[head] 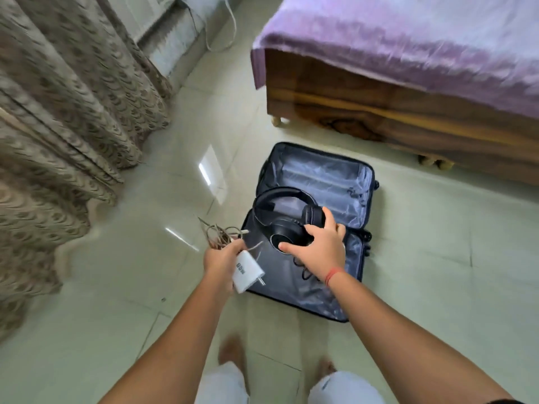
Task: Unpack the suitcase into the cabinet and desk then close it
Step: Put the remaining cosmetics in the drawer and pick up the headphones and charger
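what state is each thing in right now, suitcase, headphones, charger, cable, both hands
suitcase: open flat on the floor, lining showing
headphones: over the suitcase, held by one earcup
charger: out of the suitcase, in hand
cable: loosely bundled, held with the charger
left hand: grips charger and cable
right hand: fingers curled round the headphones

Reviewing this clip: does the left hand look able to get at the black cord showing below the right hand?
Probably not: the left hand holds the white charger and a cable bundle, and the right hand with the headphones partly covers the black cord.
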